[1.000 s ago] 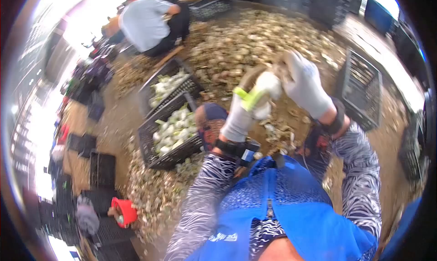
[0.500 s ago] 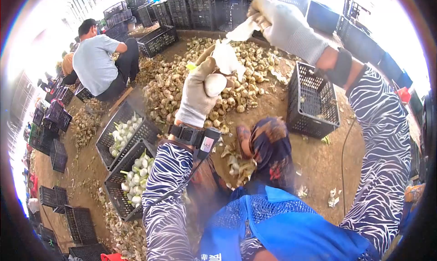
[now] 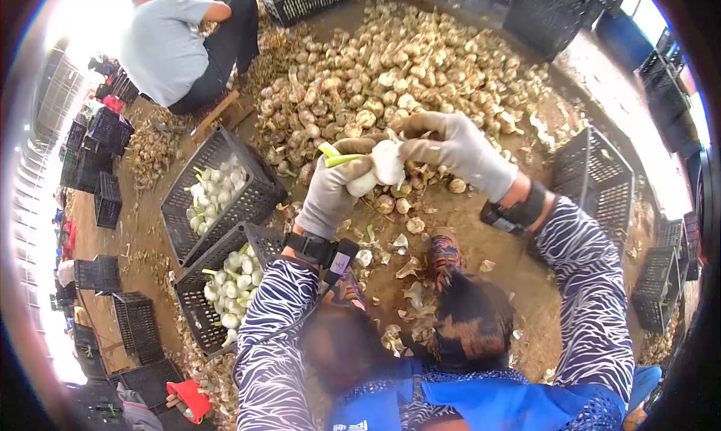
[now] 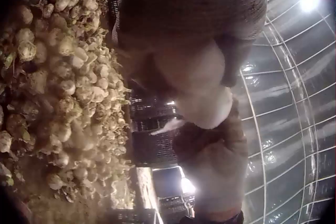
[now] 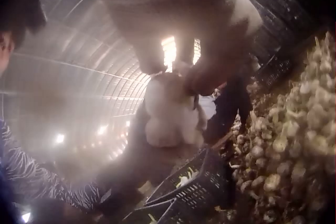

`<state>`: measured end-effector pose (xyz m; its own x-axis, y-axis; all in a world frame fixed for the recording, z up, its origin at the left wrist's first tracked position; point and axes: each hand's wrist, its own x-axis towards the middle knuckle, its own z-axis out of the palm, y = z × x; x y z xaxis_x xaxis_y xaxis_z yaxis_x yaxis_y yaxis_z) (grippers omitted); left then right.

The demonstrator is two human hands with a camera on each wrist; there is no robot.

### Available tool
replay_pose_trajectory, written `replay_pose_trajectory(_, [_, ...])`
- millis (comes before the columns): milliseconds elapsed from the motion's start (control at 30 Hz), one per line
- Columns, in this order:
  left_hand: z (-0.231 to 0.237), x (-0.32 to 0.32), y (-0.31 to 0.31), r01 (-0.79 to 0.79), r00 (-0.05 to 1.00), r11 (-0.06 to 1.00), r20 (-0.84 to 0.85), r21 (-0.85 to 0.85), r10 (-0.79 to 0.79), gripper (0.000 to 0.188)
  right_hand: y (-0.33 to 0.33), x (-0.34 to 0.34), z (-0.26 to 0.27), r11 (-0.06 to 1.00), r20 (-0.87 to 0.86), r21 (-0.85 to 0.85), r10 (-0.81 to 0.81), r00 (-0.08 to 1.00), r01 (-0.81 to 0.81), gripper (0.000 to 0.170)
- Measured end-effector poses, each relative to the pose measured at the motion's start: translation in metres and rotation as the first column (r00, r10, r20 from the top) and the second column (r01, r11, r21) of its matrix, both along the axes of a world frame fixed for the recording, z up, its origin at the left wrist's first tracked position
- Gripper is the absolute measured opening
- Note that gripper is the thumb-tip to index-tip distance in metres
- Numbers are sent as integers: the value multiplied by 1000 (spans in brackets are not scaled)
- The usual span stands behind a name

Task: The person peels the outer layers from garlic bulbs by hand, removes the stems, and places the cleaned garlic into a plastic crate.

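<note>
In the head view my gloved left hand (image 3: pixel 328 194) holds two white garlic bulbs side by side, one garlic bulb (image 3: pixel 387 163) farther out and another (image 3: pixel 361 184) near the palm. Green stems (image 3: pixel 344 160) stick out past its fingers to the left. My gloved right hand (image 3: pixel 467 154) pinches the outer bulb's right side with thumb and fingers. Seen from the left wrist, both bulbs (image 4: pixel 207 109) sit between the hands, and a pale sliver (image 4: pixel 169 126) hangs beside them. The right wrist view shows the right fingers right above the bulbs (image 5: pixel 169 124), dim and blurred.
A wide heap of unpeeled garlic (image 3: pixel 360 85) covers the ground ahead. Two black crates of white garlic, a farther crate (image 3: pixel 259 179) and a nearer one (image 3: pixel 199 318), stand at left. Another crate (image 3: pixel 601 172) is at right. A person (image 3: pixel 169 48) squats at upper left; peelings (image 3: pixel 417 296) litter the ground.
Half a second ago my right hand was raised far out with a strip of white skin; it has come back to the bulbs and the strip is gone from it. The left hand keeps its hold.
</note>
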<state>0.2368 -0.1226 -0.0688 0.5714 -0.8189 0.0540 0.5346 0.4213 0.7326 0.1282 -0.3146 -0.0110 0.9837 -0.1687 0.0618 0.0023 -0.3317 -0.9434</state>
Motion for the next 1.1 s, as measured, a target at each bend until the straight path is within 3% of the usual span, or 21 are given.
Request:
replay_pose_trajectory(33, [-12,8,-3,-52,996,998,74,32,49,26,4,14,-21,997,-8,49,-58,998,58,30])
replay_pose_trajectory(67, [-22,14,-5,-138,990,976,38,169,133,22,4,29,-47,971,15,237,-25,1000,21,27])
replay_pose_trajectory(100, [-35,21,-8,-144,990,970,21,198,143,22,6,40,-61,987,26,144,-81,996,77,24])
replay_pose_trajectory(200, [-74,37,-12,-335,941,895,57,295,333,26,13,72,-124,965,2,204,-167,986,163,19])
replay_pose_trajectory(267, [-91,49,-10,-286,953,886,11,365,303,29,16,87,-152,958,77,60,-286,955,282,16])
replay_pose_trajectory(300, [-95,54,-11,-235,964,886,-24,401,266,33,18,93,-157,961,62,65,-273,960,269,16])
replay_pose_trajectory(333, [-100,54,-18,-234,948,929,-143,286,283,37,22,96,-161,955,48,90,-288,956,283,16])
replay_pose_trajectory(433, [-107,46,-20,-259,899,912,-266,317,347,36,30,108,-166,949,-43,50,-310,950,312,17])
replay_pose_trajectory(500, [-119,52,-12,-297,900,891,-210,343,381,32,40,118,-190,757,-164,542,-330,930,364,17])
replay_pose_trajectory(533, [-127,49,-6,-336,877,863,-210,378,433,32,43,119,-193,618,-339,670,-238,910,411,18])
replay_pose_trajectory(567, [-135,45,1,-369,853,833,-205,412,480,32,49,119,-206,575,-356,703,-225,907,418,17])
replay_pose_trajectory(633, [-132,40,16,-366,900,814,-50,450,432,35,58,113,-216,849,-154,413,-291,944,329,12])
replay_pose_trajectory(667, [-129,35,18,-377,902,822,-34,428,431,38,60,109,-222,848,-158,417,-287,945,327,12])
replay_pose_trajectory(700, [-129,29,20,-378,901,821,-35,428,433,38,60,106,-225,925,-57,226,-300,952,305,10])
replay_pose_trajectory(733, [-129,24,20,-353,901,834,-89,423,426,40,59,103,-227,956,50,20,-293,955,292,9])
replay_pose_trajectory(833, [-133,17,12,-282,891,858,-215,429,400,40,58,87,-222,949,171,-174,-234,957,263,8])
replay_pose_trajectory(900, [-146,12,13,-194,831,883,-406,427,379,39,57,78,-223,953,201,-204,-181,963,222,10])
replay_pose_trajectory(967, [-169,12,19,-189,806,901,-462,391,370,39,51,70,-234,912,-78,179,-361,929,370,11])
replay_pose_trajectory(1000, [-163,13,15,-170,768,927,-545,334,337,40,46,68,-212,641,-366,568,-365,856,516,14])
replay_pose_trajectory(1033, [-157,15,11,-154,726,949,-619,276,299,42,34,64,-228,512,-383,675,-371,846,531,15])
replay_pose_trajectory(1100, [-162,17,18,-102,686,989,-713,106,147,50,18,53,-215,688,-372,510,-364,854,516,14])
